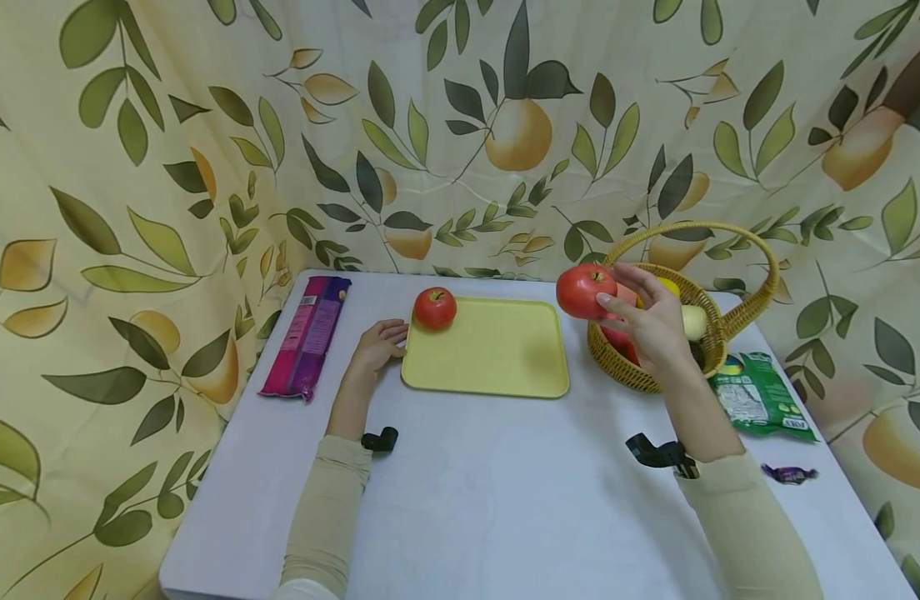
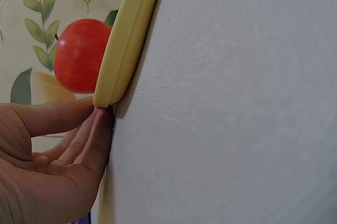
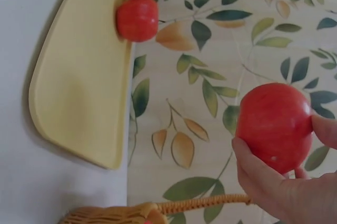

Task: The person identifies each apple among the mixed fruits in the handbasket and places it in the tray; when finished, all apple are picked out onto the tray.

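In the head view, my right hand point(image 1: 650, 321) holds a red tomato point(image 1: 580, 291) between thumb and fingers, raised at the left side of a wicker basket point(image 1: 631, 377). The right wrist view shows this tomato point(image 3: 275, 128) clear of the table. A second tomato point(image 1: 435, 308) sits in the far left corner of a yellow rectangular tray point(image 1: 490, 354). At the tray's left edge is my left hand point(image 1: 377, 346). In the left wrist view, its thumb and fingertips pinch the tray's rim point(image 2: 124, 50).
Yellow, pale and red produce fills the basket, whose tall handle point(image 1: 767, 250) arches above it. A green packet point(image 1: 763, 396) and a purple wrapped candy point(image 1: 790, 474) lie at the right. On the left lies a long pink-purple package point(image 1: 307, 337). Patterned curtain hangs behind the white table point(image 1: 475, 492).
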`<state>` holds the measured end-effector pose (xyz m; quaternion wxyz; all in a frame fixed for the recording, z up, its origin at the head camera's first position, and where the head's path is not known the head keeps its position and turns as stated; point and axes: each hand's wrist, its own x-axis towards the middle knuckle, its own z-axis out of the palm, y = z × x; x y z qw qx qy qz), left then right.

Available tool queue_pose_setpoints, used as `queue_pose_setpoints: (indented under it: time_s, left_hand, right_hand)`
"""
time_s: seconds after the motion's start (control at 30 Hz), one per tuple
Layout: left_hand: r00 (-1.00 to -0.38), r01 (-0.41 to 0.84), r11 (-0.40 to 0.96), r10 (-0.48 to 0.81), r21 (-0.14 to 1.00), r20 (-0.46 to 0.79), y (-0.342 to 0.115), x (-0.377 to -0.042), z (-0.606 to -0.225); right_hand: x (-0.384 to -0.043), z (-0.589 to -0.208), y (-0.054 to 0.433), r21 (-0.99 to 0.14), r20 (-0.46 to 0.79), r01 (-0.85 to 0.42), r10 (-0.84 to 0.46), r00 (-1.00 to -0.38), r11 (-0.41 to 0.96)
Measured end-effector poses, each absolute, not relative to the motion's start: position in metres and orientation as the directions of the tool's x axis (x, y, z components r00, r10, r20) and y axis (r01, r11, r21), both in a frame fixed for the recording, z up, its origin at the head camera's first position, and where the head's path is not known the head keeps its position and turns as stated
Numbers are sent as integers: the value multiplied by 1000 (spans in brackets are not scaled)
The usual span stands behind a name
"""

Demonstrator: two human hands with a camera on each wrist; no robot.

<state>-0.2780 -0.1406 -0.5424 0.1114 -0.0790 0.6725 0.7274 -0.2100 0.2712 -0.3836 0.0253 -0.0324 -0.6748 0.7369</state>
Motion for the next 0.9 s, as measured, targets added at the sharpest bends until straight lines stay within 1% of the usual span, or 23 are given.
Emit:
queue_pose_setpoints:
  time_s: [0.23, 0.53, 0.9]
  left_hand:
    - [-961, -276, -65, 55, 959, -273, -140, -278, -542]
    - [-960, -277, -69, 51, 958, -274, -141, -279, -542]
    - [-961, -274, -85, 46, 958, -271, -139, -279, -544]
  right_hand:
    - [-221, -390, 258, -992, -1, -6, 50, -999, -130]
    - [-241, -404, 243, -999, -4, 1, 55, -998, -47]
    - [-259, -423, 224, -992, -47, 41, 52, -998, -122]
